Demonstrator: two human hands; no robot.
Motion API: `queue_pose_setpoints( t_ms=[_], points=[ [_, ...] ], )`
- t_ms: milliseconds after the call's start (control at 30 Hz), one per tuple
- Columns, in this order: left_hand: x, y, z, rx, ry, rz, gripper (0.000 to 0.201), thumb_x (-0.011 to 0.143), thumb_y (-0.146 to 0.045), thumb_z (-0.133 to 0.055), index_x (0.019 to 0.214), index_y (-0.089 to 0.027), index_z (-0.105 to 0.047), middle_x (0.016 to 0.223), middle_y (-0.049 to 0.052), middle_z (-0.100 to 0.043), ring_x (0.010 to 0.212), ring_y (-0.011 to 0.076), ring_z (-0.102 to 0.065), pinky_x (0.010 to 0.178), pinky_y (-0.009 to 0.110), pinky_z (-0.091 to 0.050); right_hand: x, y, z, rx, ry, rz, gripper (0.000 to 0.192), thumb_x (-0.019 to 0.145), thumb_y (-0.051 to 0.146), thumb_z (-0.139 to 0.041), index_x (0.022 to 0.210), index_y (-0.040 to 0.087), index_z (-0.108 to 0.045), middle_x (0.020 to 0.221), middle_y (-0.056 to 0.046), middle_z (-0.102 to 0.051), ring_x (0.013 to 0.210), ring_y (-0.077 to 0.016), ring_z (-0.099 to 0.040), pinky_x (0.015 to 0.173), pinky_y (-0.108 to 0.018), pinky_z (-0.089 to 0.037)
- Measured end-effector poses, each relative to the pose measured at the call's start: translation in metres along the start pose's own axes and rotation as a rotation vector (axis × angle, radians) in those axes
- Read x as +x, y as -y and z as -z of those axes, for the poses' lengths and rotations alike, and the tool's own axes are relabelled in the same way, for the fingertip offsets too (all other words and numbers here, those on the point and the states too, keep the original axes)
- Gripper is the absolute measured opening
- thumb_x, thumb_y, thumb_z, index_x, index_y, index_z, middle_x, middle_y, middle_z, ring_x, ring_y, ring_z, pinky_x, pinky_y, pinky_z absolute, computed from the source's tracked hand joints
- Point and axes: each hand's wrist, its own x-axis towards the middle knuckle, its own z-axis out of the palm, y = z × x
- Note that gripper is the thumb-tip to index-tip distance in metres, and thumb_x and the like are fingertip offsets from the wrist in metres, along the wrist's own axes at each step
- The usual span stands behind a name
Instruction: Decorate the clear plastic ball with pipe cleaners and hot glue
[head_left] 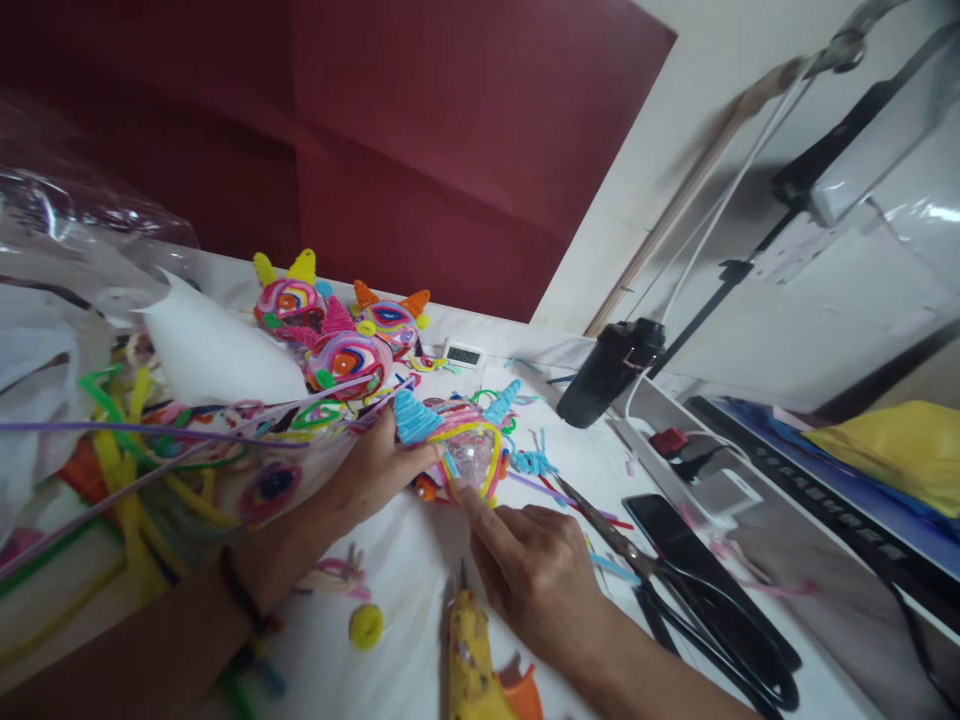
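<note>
- Nearest the table's near edge, a yellow glue gun (471, 655) lies with its nozzle pointing away from the person, toward the hands; an orange part sits just beside it, and a small yellow coil (366, 626) lies to its left.
- The right hand (536, 575) is partly curled, holding nothing; its forefinger stretches out and presses on the lower rim of the pipe-cleaner mask (469, 445).
- The left hand (375, 465) comes in from the left and pinches the mask at its left side, the thumb lying just under the blue horn.
- The mask lies about mid-table, tilted up a little off the white cover. Its long axis runs left to right, roughly along the far edge, horn to horn; both blue horns point toward the far edge. The middle looks clear and glittery, though blur makes that hard to confirm.
- Doing this well, in my judgement, means steady fingertip pressure along the yellow rim while the left hand keeps the piece from turning, with the fingers kept off any fresh glue.
- Black-handled scissors (675, 590) lie to the right, blades toward the mask, a dark phone (667, 535) just beside them.
- Further off, three finished masks (341, 325) lean together near the far edge, loose pipe cleaners (127, 470) heaped at the left.
- A small digital timer (463, 354) and a black bottle (609, 372) stand toward the far right corner.
</note>
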Motion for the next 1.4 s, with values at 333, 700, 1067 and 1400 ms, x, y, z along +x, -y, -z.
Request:
queue_pose_setpoints(
  t_ms=[333, 700, 1067, 1400],
  points=[
    [0.0, 0.006, 0.0, -0.021, 0.011, 0.017, 0.051, 0.073, -0.034, -0.066, 0.12, -0.019, -0.053, 0.122, 0.007, -0.069, 0.115, 0.0307, -0.063, 0.105, 0.046, -0.048, -0.002, 0.0, -0.001, 0.012, -0.03, 0.031, 0.031, 0.092, 0.004, -0.045, 0.116, 0.005, -0.065, 0.058, 0.001, -0.059, 0.047, -0.013, -0.045, 0.047, -0.03, -0.031],
    [0.001, 0.01, 0.0, -0.035, -0.008, 0.031, 0.05, 0.071, -0.035, -0.068, 0.116, -0.02, -0.056, 0.114, 0.007, -0.072, 0.108, 0.0315, -0.066, 0.101, 0.047, -0.05, -0.003, -0.002, -0.002, 0.011, -0.042, 0.038, 0.028, 0.093, 0.005, -0.046, 0.112, 0.005, -0.067, 0.059, 0.001, -0.059, 0.047, -0.0132, -0.045, 0.047, -0.029, -0.031],
    [0.003, 0.012, 0.0, -0.055, 0.007, 0.056, 0.054, 0.069, -0.036, -0.068, 0.118, -0.019, -0.054, 0.115, 0.007, -0.071, 0.111, 0.0319, -0.065, 0.103, 0.049, -0.048, -0.003, -0.002, -0.004, -0.024, -0.028, 0.046, 0.027, 0.089, 0.004, -0.05, 0.11, 0.005, -0.067, 0.06, 0.0, -0.061, 0.046, -0.0121, -0.048, 0.046, -0.029, -0.031],
    [-0.001, 0.004, -0.001, -0.056, -0.013, 0.012, 0.052, 0.072, -0.035, -0.066, 0.121, -0.019, -0.055, 0.125, 0.009, -0.068, 0.116, 0.0323, -0.062, 0.105, 0.049, -0.047, -0.001, -0.001, -0.004, -0.043, -0.027, 0.042, 0.03, 0.088, 0.002, -0.048, 0.11, 0.003, -0.068, 0.059, -0.001, -0.062, 0.046, -0.0128, -0.047, 0.047, -0.03, -0.029]
  ],
)
